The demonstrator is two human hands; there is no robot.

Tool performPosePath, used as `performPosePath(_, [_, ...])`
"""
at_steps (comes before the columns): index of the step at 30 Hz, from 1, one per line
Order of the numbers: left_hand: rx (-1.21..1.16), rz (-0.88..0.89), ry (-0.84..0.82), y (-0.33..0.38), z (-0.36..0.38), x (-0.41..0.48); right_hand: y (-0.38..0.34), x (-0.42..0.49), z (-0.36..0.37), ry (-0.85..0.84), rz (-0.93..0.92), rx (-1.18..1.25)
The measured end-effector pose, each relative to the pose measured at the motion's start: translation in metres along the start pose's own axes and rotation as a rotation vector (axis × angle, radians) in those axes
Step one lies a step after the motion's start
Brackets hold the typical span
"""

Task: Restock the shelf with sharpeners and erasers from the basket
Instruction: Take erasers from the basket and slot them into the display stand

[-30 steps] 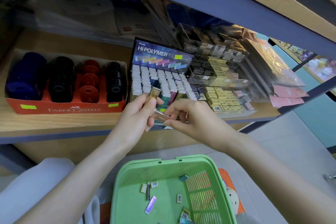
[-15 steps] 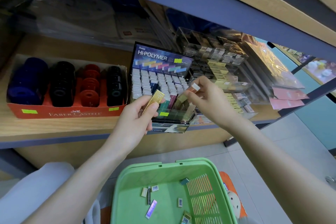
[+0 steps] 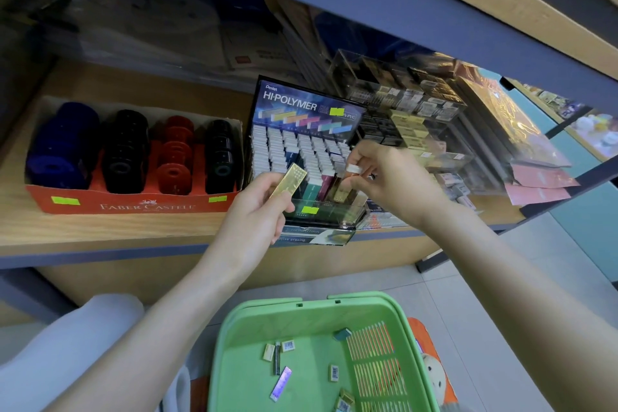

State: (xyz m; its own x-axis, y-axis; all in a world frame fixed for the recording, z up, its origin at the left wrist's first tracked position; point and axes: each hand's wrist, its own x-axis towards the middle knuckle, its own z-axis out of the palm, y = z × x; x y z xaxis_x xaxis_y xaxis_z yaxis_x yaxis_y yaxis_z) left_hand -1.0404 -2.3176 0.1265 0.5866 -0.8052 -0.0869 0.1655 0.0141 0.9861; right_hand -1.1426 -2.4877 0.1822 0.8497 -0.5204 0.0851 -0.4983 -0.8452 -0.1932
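Gold eraser [image 3: 293, 181]: slim, flat, tilted, pinched in left hand [image 3: 257, 211] at 7 o'clock of eraser display [image 3: 301, 107]. White-tipped eraser [image 3: 353, 169]: upright, pinched by right hand [image 3: 391, 181] over display's 4 o'clock corner. Sharpeners [image 3: 125, 150]: blue, black, red, black rows, boxed on shelf [image 3: 83, 231] at 9 o'clock. Green basket [image 3: 230, 338] at 6 o'clock; loose erasers [image 3: 281, 383] flat inside.

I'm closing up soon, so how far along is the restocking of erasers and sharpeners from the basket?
Looks done: the sharpener box looks stocked, and the Hi-Polymer display is mostly filled. In hand: the right hand pinches a white-tipped eraser over the display's front row; the left hand holds a gold eraser. Left: several small items lie in the green basket.
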Motion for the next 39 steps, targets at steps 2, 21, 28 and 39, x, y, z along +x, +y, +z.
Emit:
performPosePath(2, [-0.025,-0.017,0.020,0.000,0.000,0.000,0.002,-0.001,0.004,-0.004,-0.018,-0.026])
performPosePath(21, [0.255,0.152,0.023,-0.012,-0.001,0.000,-0.021,-0.029,0.014,0.102,-0.101,0.218])
performPosePath(28, [0.196,0.250,0.103,-0.007,0.010,-0.008,-0.036,-0.062,0.017,0.018,-0.155,0.220])
performPosePath(39, [0.644,0.589,0.049,-0.011,0.005,-0.021,-0.038,-0.069,0.015,0.122,-0.129,0.371])
